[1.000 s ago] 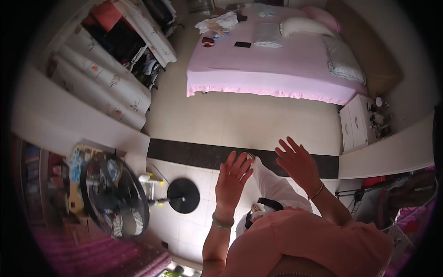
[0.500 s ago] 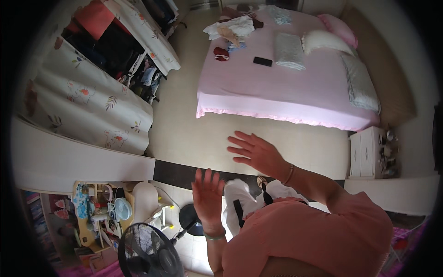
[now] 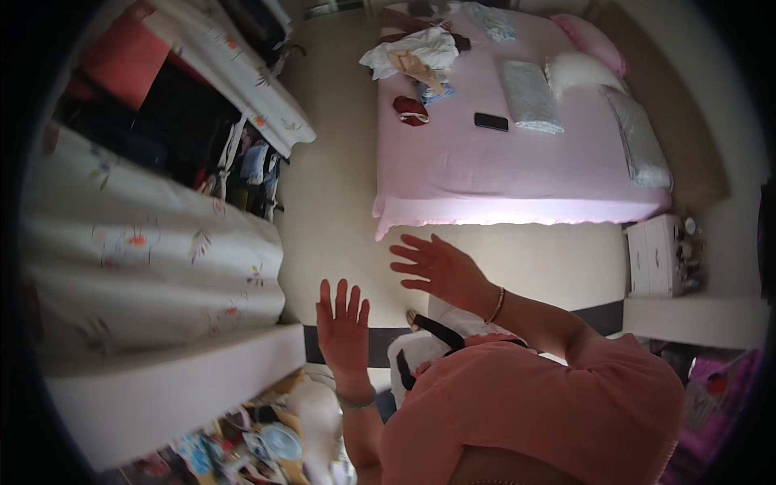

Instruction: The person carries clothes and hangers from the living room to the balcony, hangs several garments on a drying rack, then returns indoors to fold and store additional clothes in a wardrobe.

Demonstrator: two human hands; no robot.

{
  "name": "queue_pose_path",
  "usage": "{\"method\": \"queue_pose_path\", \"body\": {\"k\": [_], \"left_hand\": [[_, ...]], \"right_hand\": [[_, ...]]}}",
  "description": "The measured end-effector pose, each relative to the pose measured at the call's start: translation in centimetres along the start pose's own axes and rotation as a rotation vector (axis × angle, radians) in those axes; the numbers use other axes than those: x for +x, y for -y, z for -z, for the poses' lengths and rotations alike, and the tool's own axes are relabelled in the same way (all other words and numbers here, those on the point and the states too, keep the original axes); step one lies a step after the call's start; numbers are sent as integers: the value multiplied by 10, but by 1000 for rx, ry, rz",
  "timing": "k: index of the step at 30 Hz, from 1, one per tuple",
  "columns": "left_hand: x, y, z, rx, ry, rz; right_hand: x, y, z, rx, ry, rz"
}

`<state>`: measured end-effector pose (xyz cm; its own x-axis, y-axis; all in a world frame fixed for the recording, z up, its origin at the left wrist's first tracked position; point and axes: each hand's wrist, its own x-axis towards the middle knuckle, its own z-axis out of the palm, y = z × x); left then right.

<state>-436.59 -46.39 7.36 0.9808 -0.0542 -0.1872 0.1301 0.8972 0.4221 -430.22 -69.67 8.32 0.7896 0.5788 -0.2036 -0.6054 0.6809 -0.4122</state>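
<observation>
Asker: What lies at the far left?

Describer: A white floral curtain (image 3: 153, 234) hangs beside stored clothes (image 3: 255, 162). Lower down, a small light-blue fan (image 3: 281, 441) sits among clutter. The left forearm appears near it, so an outward swing might knock something over, though depth is hard to judge.

Asker: And the hands?

Describer: The left hand (image 3: 343, 335) is raised, its fingers straight, slightly apart and holding nothing. Past a dark floor strip (image 3: 384, 336), the right hand (image 3: 446, 271) points leftward, fingers spread wide, also empty. The hands do not touch. They and the clothing hide part of the strip, so a step there could be misjudged.

Asker: Where is the bed (image 3: 453, 174)?

Describer: Ahead of both hands, with bare floor showing between. It wears a pink sheet. On it, left to right, are heaped garments (image 3: 428, 52), a dark red cloth item (image 3: 411, 111), a black smartphone (image 3: 491, 122) and a folded pale blanket (image 3: 529, 97). The smartphone lies loose, so a sharp tug on the fabric could send it sliding off.

Asker: Anything further right?

Describer: A white bedside cabinet (image 3: 651, 263), crowded with small containers (image 3: 691, 250); a bump might topple them.
</observation>
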Motion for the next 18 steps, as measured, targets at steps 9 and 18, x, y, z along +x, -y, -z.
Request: {"method": "queue_pose_path", "body": {"k": [9, 18], "left_hand": [[204, -29, -7, 16, 87, 451], [381, -135, 2, 153, -47, 347]], "right_hand": [[123, 65, 26, 59, -292, 305], [331, 135, 20, 127, -155, 262]]}}
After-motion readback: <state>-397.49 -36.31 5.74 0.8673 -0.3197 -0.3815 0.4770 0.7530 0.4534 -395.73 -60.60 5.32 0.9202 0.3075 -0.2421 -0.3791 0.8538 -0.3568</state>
